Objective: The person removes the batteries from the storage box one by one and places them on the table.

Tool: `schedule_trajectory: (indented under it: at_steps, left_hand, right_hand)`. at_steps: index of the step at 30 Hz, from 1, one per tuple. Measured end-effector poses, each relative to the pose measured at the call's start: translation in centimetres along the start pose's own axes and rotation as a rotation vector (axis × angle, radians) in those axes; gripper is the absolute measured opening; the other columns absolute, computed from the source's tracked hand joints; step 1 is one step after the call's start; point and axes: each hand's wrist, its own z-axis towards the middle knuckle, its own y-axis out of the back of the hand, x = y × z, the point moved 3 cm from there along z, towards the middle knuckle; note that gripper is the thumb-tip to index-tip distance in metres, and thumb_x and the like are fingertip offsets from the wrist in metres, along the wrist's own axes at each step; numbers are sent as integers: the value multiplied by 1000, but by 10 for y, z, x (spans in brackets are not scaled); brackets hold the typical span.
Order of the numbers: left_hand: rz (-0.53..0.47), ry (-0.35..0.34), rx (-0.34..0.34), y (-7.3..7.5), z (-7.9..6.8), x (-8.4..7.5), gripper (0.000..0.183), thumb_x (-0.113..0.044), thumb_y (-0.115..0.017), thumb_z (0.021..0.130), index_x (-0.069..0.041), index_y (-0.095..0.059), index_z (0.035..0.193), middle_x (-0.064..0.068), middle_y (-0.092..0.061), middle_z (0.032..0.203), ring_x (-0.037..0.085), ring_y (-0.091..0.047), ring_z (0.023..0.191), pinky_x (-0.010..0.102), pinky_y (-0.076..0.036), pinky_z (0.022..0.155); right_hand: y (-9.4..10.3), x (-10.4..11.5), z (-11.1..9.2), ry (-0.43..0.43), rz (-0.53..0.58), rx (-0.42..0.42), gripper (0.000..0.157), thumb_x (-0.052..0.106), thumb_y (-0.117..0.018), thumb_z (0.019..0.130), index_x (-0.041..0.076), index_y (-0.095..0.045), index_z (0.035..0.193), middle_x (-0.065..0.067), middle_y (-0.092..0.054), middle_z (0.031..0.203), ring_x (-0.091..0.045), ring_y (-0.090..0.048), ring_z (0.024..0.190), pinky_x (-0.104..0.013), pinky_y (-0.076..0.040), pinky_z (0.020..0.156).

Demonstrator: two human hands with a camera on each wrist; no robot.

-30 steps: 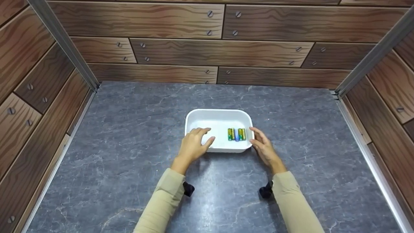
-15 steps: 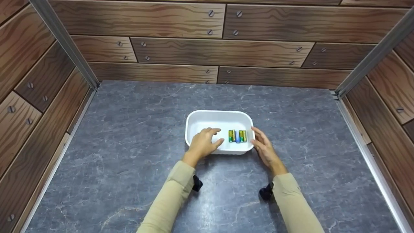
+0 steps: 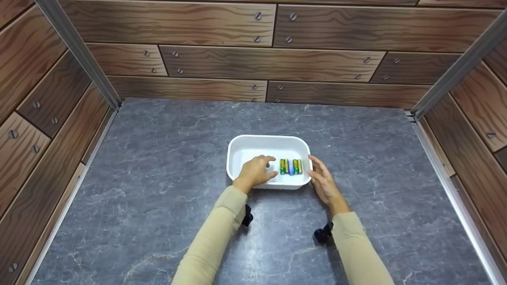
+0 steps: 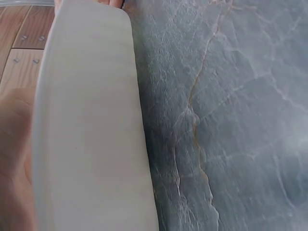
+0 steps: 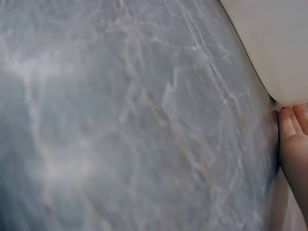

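Observation:
A white plastic basin sits on the grey marbled table. On its floor, toward the right end, several AA-size batteries stand side by side in a row: green-and-gold batteries flank a blue battery. My left hand reaches over the basin's front wall, thumb and index finger spread just left of the row, holding nothing. At the basin's right end my right hand grips the rim, thumb over the edge and fingers along the outside. In the left wrist view the basin's outer wall hides the batteries.
Around the basin stretches the grey table. Wood-patterned panels close off the back and both sides, with metal posts at the corners. Black wrist cameras hang under the sleeves.
My left hand has moved right across the basin, closer to the left side of the battery row. The basin has shifted slightly toward me in view. My right hand stays at its right end.

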Motion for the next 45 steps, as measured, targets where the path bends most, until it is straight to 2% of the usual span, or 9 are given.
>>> schedule_trajectory:
  at_steps: [7,14,18,26,33,39,45]
  left_hand:
    - [-2,36,37,-8,13,-7,51,-35,-69,87,-19,-57,134,4,-70,104,18,-66,93,35,-54,81]
    - [14,160,82,-14,22,-7,57,-38,-71,85,-24,-52,137,5,-64,131,22,-62,118,40,-51,96]
    - [8,196,100,-14,24,-7,60,-37,-73,84,-25,-51,138,6,-63,131,24,-61,120,41,-50,98]
    - [4,206,119,-15,29,-14,64,-33,-75,82,-25,-49,140,5,-61,135,23,-59,123,41,-48,102]
    - [1,226,136,-19,31,-17,63,-32,-74,83,-26,-49,140,4,-60,136,22,-57,125,41,-46,104]
    - [26,221,124,-20,31,-17,58,-33,-74,83,-26,-53,136,3,-64,129,21,-61,119,41,-49,99]
    - [11,215,119,-19,30,-16,56,-33,-76,80,-22,-57,132,4,-66,125,22,-63,115,40,-51,96]
  right_hand:
    - [4,-1,-1,-24,19,5,60,-2,-43,96,3,-19,152,-14,-13,163,-26,-15,149,-14,-41,96]
    - [3,-4,-2,7,83,41,59,-2,-42,97,3,-20,151,-14,-9,163,-27,-10,151,-15,-40,99]
    - [5,-6,-2,13,84,42,59,0,-43,97,4,-21,152,-15,-8,164,-27,-10,151,-14,-40,99]
    - [5,-6,-2,15,98,46,61,-2,-44,97,1,-19,152,-15,-4,164,-28,-5,152,-14,-42,98]
    - [6,-5,-2,1,105,48,63,-2,-44,97,0,-15,153,-15,-5,164,-28,-7,152,-13,-43,98]
    - [6,-5,-3,7,96,66,64,-3,-44,97,-1,-13,153,-15,-2,164,-29,-4,152,-13,-42,99]
    - [5,-6,-3,2,116,77,65,-4,-41,97,-1,-9,153,-15,-2,164,-29,-4,152,-14,-42,99]
